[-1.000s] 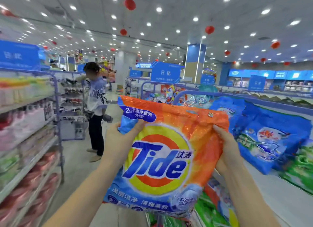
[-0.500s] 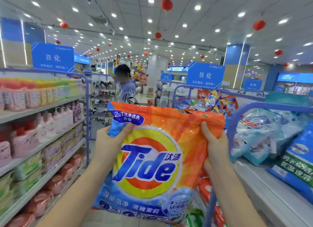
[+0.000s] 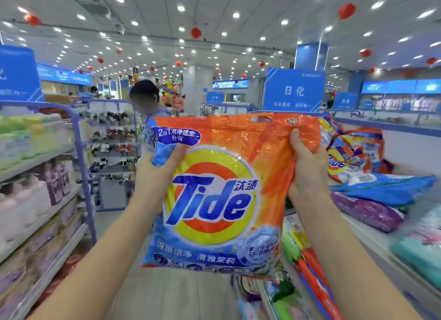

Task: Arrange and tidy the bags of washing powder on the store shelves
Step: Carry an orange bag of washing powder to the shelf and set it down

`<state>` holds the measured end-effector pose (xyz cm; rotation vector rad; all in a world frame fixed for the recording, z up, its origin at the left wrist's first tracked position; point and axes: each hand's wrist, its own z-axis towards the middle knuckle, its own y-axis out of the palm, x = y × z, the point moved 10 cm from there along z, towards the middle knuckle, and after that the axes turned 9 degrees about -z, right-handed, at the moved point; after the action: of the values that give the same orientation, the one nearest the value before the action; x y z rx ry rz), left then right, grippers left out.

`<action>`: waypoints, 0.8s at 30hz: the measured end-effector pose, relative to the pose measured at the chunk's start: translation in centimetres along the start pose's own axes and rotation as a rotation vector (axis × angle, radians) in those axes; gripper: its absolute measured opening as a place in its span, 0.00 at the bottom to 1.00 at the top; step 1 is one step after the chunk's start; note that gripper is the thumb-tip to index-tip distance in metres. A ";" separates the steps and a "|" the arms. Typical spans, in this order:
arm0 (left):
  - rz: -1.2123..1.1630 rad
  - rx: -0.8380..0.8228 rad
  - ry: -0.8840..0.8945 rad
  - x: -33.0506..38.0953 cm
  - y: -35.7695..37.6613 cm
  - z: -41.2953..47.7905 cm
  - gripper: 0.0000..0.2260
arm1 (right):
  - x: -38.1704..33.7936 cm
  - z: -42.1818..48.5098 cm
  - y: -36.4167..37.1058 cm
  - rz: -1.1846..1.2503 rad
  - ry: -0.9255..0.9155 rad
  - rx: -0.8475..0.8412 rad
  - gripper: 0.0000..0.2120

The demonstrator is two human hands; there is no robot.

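Arms outstretched, left hand and right hand fingers grip upright Tide bag by its sides

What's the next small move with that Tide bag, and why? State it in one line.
Probably swing the Tide bag right and down toward the right-hand shelf. The left hand and right hand grip it upright in mid-aisle, resting on nothing, while a matching orange bag lies on that shelf behind the blue bag.
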<state>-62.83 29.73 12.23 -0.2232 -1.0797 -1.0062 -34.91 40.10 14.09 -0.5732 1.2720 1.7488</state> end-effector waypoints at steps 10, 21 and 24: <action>-0.101 -0.146 -0.003 -10.6 14.4 15.7 0.17 | 1.5 18.0 -0.4 -0.099 -0.204 0.076 0.06; -0.346 -0.551 -0.166 -19.3 39.7 25.7 0.25 | -4.3 32.1 -7.9 -0.324 -0.491 0.397 0.08; -0.394 -0.671 -0.209 -22.7 46.6 26.1 0.27 | -5.1 33.8 -11.1 -0.438 -0.560 0.529 0.09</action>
<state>-45.51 84.44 20.70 -0.6887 -0.9571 -1.7177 -18.71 70.35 24.76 -0.0310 1.0414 1.0395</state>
